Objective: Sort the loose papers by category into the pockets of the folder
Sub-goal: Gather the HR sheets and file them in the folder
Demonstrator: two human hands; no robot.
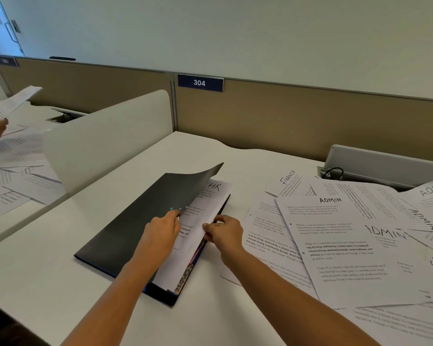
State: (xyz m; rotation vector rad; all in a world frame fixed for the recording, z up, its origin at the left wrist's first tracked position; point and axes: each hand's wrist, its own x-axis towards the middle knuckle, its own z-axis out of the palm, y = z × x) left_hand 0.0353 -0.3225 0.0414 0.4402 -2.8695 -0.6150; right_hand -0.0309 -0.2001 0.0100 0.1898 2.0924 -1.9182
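The left hand (160,233) gripped the cover edge of the folder (125,228); the right hand (225,233) pinched the HR sheet (208,206) inside it. Papers (348,240) lay right of the folder.

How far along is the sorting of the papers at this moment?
Early stage. Done: the folder seems to hold a few sheets already. In hand: the right hand pinches the edge of the HR sheet inside the half-open folder, and the left hand touches the folder. Left: many loose papers, some marked ADMIN or FINANCE, lie to the right of the folder.
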